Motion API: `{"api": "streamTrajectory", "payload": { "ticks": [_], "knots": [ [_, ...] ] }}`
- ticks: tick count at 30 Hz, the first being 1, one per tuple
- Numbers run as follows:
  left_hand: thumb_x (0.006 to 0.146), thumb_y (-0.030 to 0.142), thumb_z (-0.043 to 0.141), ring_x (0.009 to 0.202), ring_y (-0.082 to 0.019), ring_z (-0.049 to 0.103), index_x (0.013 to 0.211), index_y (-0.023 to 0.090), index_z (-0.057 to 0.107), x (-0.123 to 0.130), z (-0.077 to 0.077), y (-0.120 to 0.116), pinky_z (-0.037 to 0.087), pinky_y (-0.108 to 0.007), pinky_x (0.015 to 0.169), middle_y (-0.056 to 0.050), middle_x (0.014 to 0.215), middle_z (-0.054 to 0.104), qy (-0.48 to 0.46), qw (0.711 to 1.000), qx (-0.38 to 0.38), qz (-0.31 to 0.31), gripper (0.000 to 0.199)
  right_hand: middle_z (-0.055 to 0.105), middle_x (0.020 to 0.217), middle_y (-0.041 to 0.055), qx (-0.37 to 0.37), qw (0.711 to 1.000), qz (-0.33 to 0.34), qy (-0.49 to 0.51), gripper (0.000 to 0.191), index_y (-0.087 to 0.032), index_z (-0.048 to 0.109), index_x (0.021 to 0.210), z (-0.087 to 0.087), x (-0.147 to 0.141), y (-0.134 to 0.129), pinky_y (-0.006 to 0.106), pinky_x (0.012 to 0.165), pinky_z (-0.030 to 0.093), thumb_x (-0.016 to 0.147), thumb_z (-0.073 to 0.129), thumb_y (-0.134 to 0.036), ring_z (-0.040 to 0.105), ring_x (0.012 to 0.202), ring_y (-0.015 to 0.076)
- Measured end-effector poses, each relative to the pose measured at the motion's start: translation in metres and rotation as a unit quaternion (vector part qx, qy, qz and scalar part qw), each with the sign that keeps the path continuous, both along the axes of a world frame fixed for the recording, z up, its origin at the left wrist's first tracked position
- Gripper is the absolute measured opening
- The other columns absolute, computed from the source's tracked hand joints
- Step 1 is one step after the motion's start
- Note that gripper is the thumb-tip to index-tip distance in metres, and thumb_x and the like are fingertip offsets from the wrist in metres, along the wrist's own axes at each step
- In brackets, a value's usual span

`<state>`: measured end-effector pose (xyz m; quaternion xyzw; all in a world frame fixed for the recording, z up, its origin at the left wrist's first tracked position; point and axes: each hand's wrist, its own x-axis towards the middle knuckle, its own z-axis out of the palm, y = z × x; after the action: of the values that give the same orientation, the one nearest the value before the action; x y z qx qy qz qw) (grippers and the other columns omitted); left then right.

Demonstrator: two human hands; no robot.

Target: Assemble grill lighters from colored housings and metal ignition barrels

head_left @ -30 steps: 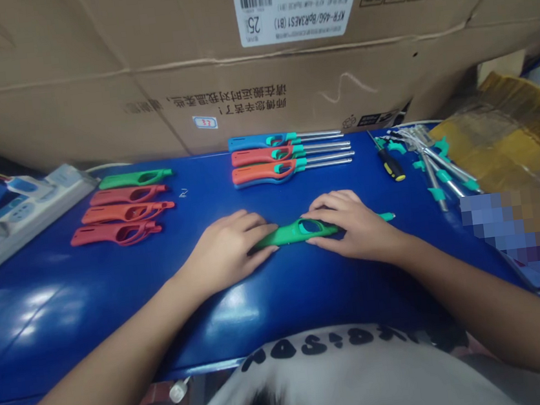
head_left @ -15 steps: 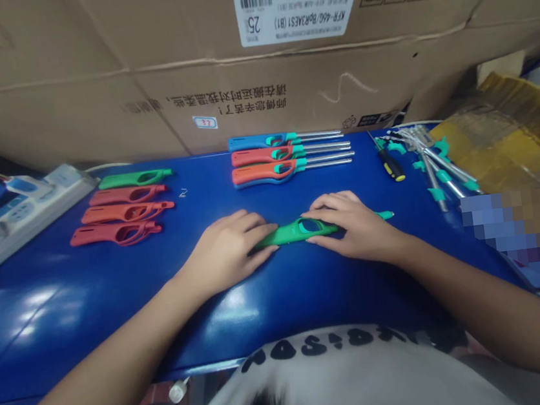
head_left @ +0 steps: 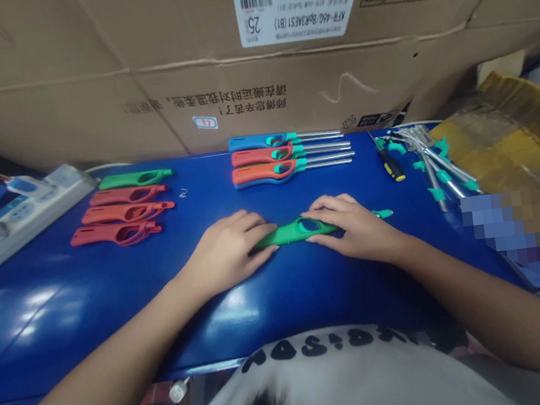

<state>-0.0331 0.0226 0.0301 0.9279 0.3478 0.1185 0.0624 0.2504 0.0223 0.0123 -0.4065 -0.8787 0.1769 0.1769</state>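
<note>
Just above the blue table, a green lighter body (head_left: 288, 233) lies crosswise between my hands. My left hand (head_left: 234, 244) is closed on its left end. With thumb and fingers, my right hand (head_left: 351, 226) pinches the right part, beside the trigger opening. A small teal piece with a metallic bit (head_left: 382, 214) shows past the right hand; whether it joins the green body is hidden by the fingers. Farther back lie several long-necked lighters (head_left: 266, 172) in blue, red and orange, with metal tubes pointing right.
Left, several red and green lighter shells (head_left: 115, 233) lie in a row near a white power strip (head_left: 28, 217). At right are a black-and-yellow screwdriver (head_left: 391, 166), loose metal tubes with teal parts (head_left: 448, 182) and a taped yellowish box (head_left: 501, 137). A large cardboard box (head_left: 159, 46) stands behind.
Both hands keep their hold on the green lighter body in nearly the same place. The small teal piece past my right hand has shifted very slightly left.
</note>
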Motion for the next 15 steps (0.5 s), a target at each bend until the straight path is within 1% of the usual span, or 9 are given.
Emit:
{"api": "streamTrajectory", "payload": {
  "ticks": [10,15],
  "knots": [
    [0.1,0.038,0.056,0.095,-0.023,0.066,0.121,0.018,0.069,0.0004,0.0021,-0.0006,0.055,-0.036,0.081,-0.008,0.107,0.071,-0.008,1.0,-0.008,0.003,0.032,0.067,0.12,0.0062,0.004,1.0,0.002,0.008,0.037,-0.023,0.063,0.13,-0.0004,0.0003,0.0004,0.038,0.095,0.042,0.096,0.065,-0.037,0.063,0.105,0.0207],
    [0.099,0.038,0.057,0.096,-0.023,0.066,0.121,0.019,0.069,0.0,0.002,-0.0001,0.055,-0.036,0.082,-0.007,0.108,0.07,-0.002,1.0,-0.012,0.001,0.031,0.066,0.12,0.0062,-0.002,1.0,0.001,0.001,0.035,-0.026,0.064,0.128,-0.0003,-0.0009,0.0001,0.038,0.094,0.042,0.096,0.066,-0.037,0.063,0.105,0.0213]
  ]
}}
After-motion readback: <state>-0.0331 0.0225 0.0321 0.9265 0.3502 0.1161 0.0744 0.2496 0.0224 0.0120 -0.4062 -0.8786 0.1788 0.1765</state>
